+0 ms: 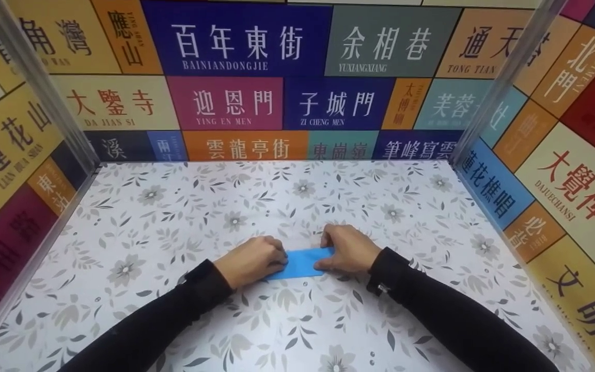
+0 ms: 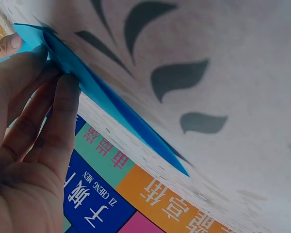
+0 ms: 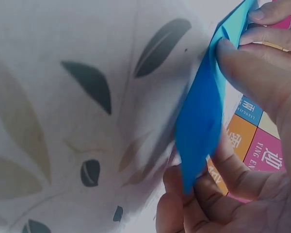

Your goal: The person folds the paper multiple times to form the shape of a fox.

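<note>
A folded strip of bright blue paper (image 1: 302, 263) lies lengthwise between the two hands on the patterned tabletop. At its left end the left hand (image 1: 256, 258) has its curled fingers on the paper and pinches it. My right hand (image 1: 351, 250) holds the right end, with the thumb on the near side and the fingers toward the far edge. Seen from the left wrist, the blue paper (image 2: 111, 102) has parted layers along its long edge. From the right wrist, the paper (image 3: 201, 116) bulges between the thumb and the lower fingers.
The white tabletop (image 1: 173, 222) carries a grey flower and leaf print. Behind it stands a panel (image 1: 235, 103) of coloured blocks with Chinese lettering. Similar panels rise at the left (image 1: 13, 134) and right (image 1: 566, 170), joined by clear corner strips.
</note>
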Demonstrator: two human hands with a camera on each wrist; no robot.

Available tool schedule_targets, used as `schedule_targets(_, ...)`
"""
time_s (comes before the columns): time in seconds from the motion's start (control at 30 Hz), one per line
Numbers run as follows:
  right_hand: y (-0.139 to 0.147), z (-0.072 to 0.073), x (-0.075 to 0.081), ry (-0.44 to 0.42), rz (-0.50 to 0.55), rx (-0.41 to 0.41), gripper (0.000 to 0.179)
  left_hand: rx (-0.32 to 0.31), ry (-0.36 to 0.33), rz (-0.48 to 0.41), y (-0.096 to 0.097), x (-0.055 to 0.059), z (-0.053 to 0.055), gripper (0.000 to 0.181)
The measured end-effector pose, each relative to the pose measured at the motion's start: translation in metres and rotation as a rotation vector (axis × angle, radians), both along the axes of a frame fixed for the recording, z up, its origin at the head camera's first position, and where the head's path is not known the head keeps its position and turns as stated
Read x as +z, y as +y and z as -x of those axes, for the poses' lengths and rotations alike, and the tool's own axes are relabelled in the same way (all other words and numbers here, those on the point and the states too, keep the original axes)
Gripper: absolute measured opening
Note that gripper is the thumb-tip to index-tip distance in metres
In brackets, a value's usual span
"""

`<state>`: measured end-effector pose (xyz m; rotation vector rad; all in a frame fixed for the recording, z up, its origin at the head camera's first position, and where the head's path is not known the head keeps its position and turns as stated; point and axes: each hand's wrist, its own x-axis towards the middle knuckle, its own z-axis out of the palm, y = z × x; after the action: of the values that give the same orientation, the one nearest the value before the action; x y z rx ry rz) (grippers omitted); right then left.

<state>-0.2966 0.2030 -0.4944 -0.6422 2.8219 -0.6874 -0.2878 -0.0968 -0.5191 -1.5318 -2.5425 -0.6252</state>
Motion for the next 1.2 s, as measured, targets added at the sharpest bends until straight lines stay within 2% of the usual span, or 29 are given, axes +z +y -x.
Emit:
schedule_targets(0.03,0.0,-0.001,0.0,-0.003,0.013,-0.003,0.049,0.008,-0.004,0.006,0.0,0.0,0.0,0.008)
schedule_targets(0.07,0.0,-0.002,0.0,-0.003,0.028,-0.008,0.048,0.028,-0.023,0.018,0.0,0.01,-0.007,0.008)
schedule_targets(0.23,0.001,-0.007,0.001,0.012,0.098,-0.041,0.036,0.06,-0.037,0.036,0.0,0.01,-0.009,0.011)
schedule_targets(0.4,0.002,-0.011,0.001,0.024,0.126,-0.076,0.02,0.079,-0.048,0.032,0.0,0.01,-0.011,0.012)
schedule_targets(0.7,0.017,-0.011,0.006,0.084,0.194,-0.08,0.009,0.07,-0.045,0.018,-0.001,0.01,-0.012,0.012)
schedule_targets(0.8,0.023,-0.011,0.007,0.068,0.211,-0.108,0.008,0.08,-0.058,0.022,0.0,0.01,-0.013,0.012)
schedule_targets(1.0,0.028,-0.016,0.01,-0.037,0.256,-0.17,0.007,0.09,-0.069,0.017,0.0,0.011,-0.015,0.011)
schedule_targets(1.1,0.027,-0.02,0.012,-0.04,0.263,-0.177,0.006,0.095,-0.073,0.016,0.001,0.011,-0.015,0.011)
schedule_targets(1.2,0.025,-0.025,0.014,-0.006,0.267,-0.166,0.005,0.091,-0.064,0.015,0.001,0.01,-0.015,0.01)
